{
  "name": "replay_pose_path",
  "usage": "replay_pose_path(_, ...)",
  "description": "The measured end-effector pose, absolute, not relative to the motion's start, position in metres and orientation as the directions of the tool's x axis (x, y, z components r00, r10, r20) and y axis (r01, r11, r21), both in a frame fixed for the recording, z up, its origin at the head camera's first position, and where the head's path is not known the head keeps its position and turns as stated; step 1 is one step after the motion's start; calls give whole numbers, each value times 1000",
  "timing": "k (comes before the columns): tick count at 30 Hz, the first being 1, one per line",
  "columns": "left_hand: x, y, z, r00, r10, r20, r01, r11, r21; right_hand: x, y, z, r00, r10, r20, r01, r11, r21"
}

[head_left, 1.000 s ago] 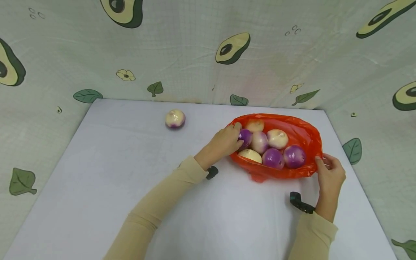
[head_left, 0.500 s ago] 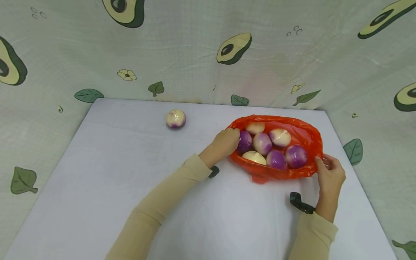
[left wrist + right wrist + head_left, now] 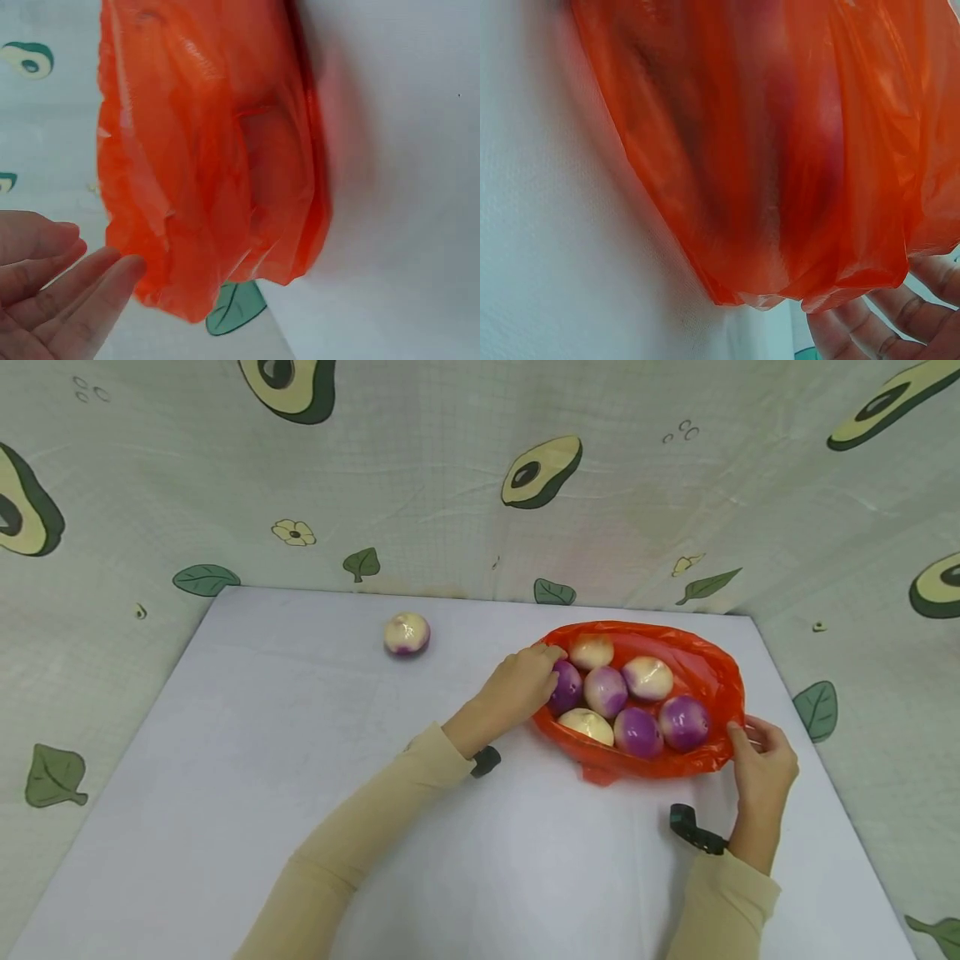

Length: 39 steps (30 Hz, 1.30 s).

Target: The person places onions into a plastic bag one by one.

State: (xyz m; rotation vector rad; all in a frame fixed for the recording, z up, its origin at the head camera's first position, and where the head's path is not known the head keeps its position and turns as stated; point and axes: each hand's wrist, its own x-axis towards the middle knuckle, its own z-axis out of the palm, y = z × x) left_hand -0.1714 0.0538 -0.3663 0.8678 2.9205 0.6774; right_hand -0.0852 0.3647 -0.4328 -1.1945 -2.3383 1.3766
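Observation:
A red plastic bag [image 3: 716, 685] lies with its mouth spread wide on the right half of the table in the head view. Inside are several shiny onions, some purple [image 3: 684, 723], others mostly white [image 3: 587, 727]. My left hand [image 3: 519, 683] is at the bag's left rim, beside a purple onion [image 3: 566, 685]. In the left wrist view, its fingers [image 3: 105, 289] look fairly straight, tips right at the bag's edge. My right hand [image 3: 765, 760] pinches the right rim, thumb on the near side. Its other fingers [image 3: 907, 315] show behind the plastic in the right wrist view.
One white-and-purple onion [image 3: 407, 634] sits alone near the back of the white table [image 3: 300, 710], left of the bag. Behind the table hangs a cloth [image 3: 420, 485] printed with avocados and leaves.
My left hand shifts slightly along the left rim, its fingers lifting and spreading. The onions in the bag have rolled a little to the right. My right hand stays put.

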Motion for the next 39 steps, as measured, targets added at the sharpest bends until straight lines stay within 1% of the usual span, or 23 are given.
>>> replay_pose_path(4,-168,42,-358,-841,522,146,518,695,498,-84,364,-431,-662,710,-239,549,242,-800)
replay_pose_path(9,-167,25,-355,-831,519,201,540,664,518,-84,360,-427,-650,715,-257,574,240,-783)
replay_pose_path(13,-170,12,-354,-836,492,243,540,656,527,-84,356,-422,-643,713,-280,583,219,-783)
replay_pose_path(19,-177,-11,-360,-830,463,310,557,678,479,-84,359,-427,-651,716,-252,562,233,-794)
replay_pose_path(23,-185,-27,-369,-831,447,332,556,699,450,-85,364,-432,-660,711,-240,563,257,-786)
replay_pose_path(26,-190,-39,-377,-835,437,336,549,714,436,-85,366,-434,-654,719,-237,564,254,-786)
replay_pose_path(34,-201,-71,-395,-840,405,360,528,763,373,-85,356,-422,-637,709,-302,591,197,-782)
replay_pose_path(39,-204,-88,-403,-841,380,385,513,785,346,-87,365,-432,-648,709,-277,581,225,-782)
